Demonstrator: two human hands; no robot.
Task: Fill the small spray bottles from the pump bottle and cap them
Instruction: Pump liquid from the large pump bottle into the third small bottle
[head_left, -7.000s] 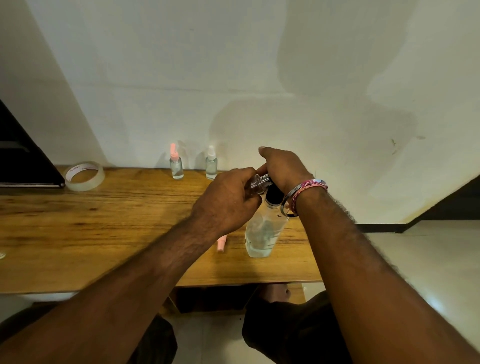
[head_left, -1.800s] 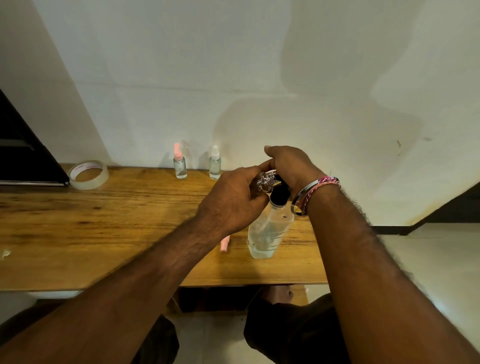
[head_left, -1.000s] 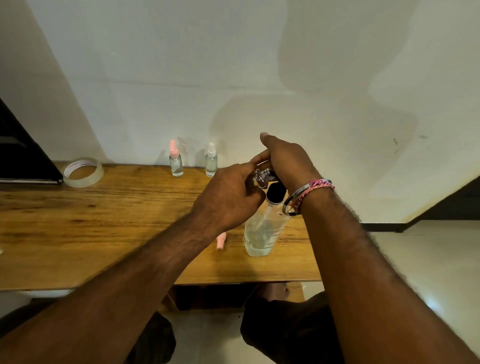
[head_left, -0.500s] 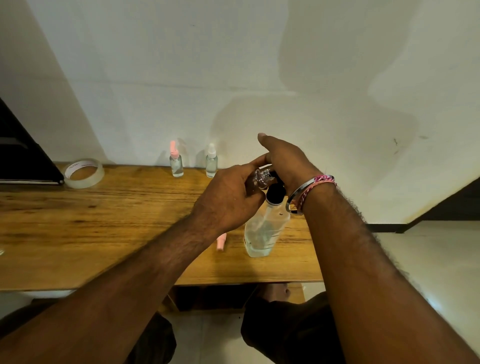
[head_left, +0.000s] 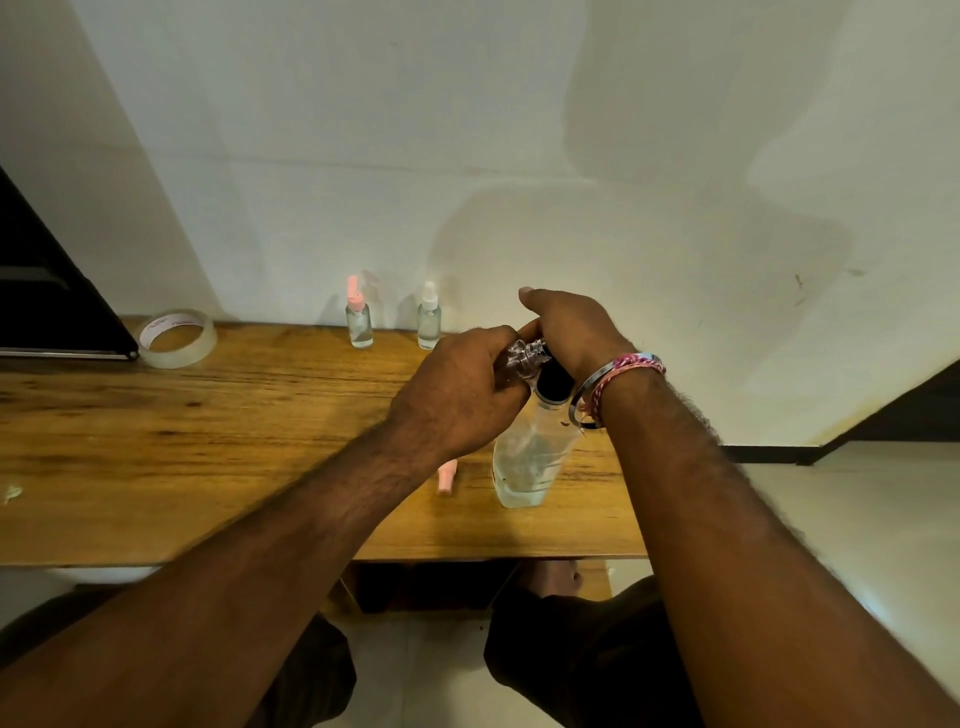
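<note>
- Standing on the wooden table (head_left: 156, 467) near its front edge, the pump bottle (head_left: 530, 457) is the largest of the task's things; it is clear, partly filled, and I think it is put close so both hands can reach its top easily.
- Pressing from above, the right hand (head_left: 571, 332) lies over the black pump head with curled fingers; the forefinger points forward. It seems to push the pump down.
- Closing around a small clear spray bottle (head_left: 524, 356), the left hand (head_left: 457, 395) holds its open neck against the pump outlet, probably so the liquid goes inside and not on the wood.
- Behind them, close to the white wall (head_left: 519, 130), stand two small bottles, well apart from the hands: one with a pink cap (head_left: 358, 317) and one with a white cap (head_left: 429, 317). I judge these are already filled and closed.
- A loose pink cap (head_left: 447, 475) lies on the table just left of the pump bottle, likely waiting for the bottle in hand.
- At the far left are a roll of clear tape (head_left: 177, 338) and a dark flat object (head_left: 47, 312) that I cannot identify.
</note>
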